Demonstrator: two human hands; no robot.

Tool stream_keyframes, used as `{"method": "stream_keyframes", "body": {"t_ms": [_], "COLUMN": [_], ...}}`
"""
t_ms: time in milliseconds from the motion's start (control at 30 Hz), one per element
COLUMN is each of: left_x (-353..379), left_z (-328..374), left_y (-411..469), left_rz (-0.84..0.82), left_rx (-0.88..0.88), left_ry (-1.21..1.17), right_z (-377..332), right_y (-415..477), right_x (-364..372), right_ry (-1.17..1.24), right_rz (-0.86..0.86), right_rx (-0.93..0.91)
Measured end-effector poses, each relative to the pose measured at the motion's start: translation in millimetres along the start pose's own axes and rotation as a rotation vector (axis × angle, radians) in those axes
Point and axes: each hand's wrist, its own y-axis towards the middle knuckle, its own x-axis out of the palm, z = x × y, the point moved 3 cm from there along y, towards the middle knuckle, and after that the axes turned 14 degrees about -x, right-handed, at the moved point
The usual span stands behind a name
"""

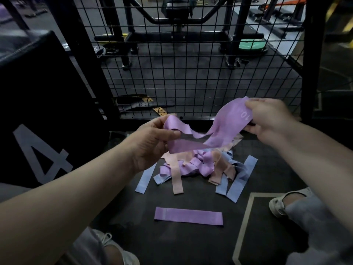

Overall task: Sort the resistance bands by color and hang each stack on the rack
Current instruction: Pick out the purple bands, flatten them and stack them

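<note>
A purple resistance band (215, 131) hangs twisted in the air between my two hands. My left hand (152, 142) pinches its left end and my right hand (271, 117) pinches its right end, which bears white print. Below them on the dark floor lies a tangled pile of bands (196, 167) in purple, pink and blue. One purple band (188, 216) lies flat and alone on the floor nearer to me, in front of the pile.
A black wire-mesh panel (191, 73) stands just behind the pile. A black box marked with a large 4 (42, 111) is at my left. My shoes (277, 205) and knees flank the floor space. Gym machines stand beyond the mesh.
</note>
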Motion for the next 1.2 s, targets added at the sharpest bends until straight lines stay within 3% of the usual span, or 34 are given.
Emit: {"method": "stream_keyframes", "body": {"t_ms": [100,200,300,400,567,633,800,900,1067,1200], "left_x": [5,14,19,20,17,14,17,15,18,24], "left_z": [1,-1,-5,-9,-8,-8,-21,-25,-14,-13], "left_y": [-1,-3,-5,-5,-1,-1,2,7,2,-4], "left_rz": [-0.051,-0.131,-0.218,-0.254,-0.11,0.019,0.14,0.251,-0.117,-0.19], "left_rx": [0.056,0.086,0.087,0.075,0.095,0.154,0.288,0.321,0.231,0.172], "left_ry": [0.01,0.06,0.126,0.168,0.173,0.32,0.726,0.677,0.456,0.479], "right_z": [2,2,3,10,5,-1,-6,-8,-19,-21], "right_y": [-10,-27,-56,-65,-55,-56,-64,-65,-60,-58], "right_x": [9,24,47,57,54,54,56,55,48,46], "right_ry": [-0.19,-0.499,-0.239,-0.262,-0.431,-0.364,-0.248,-0.199,-0.068,-0.094], "right_rz": [-0.119,-0.416,-0.797,-0.956,-0.801,-0.752,-0.745,-0.768,-0.827,-0.822], "right_rx": [-0.058,-0.219,-0.163,-0.19,-0.293,-0.325,-0.282,-0.234,-0.162,-0.215]}}
